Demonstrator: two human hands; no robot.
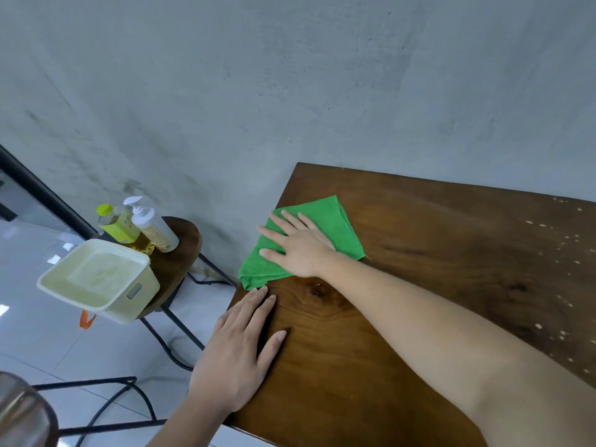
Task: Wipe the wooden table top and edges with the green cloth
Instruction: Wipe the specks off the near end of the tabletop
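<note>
A dark wooden table (435, 285) fills the right half of the view, against a grey wall. The folded green cloth (335, 224) lies at the table's left edge near the far corner, its lower corner hanging slightly past the edge. My right hand (300, 245) presses flat on the cloth with fingers spread, the arm reaching across the table from the right. My left hand (240, 353) rests flat on the table's left edge, nearer to me, holding nothing. White specks dot the table's right side (561, 240).
Left of the table a small round wooden stool (180, 253) carries a cream plastic tub (96, 279) of water, a yellow-green bottle (117, 222) and a white pump bottle (151, 227). Black metal legs and a cable cross the white tiled floor (32, 333).
</note>
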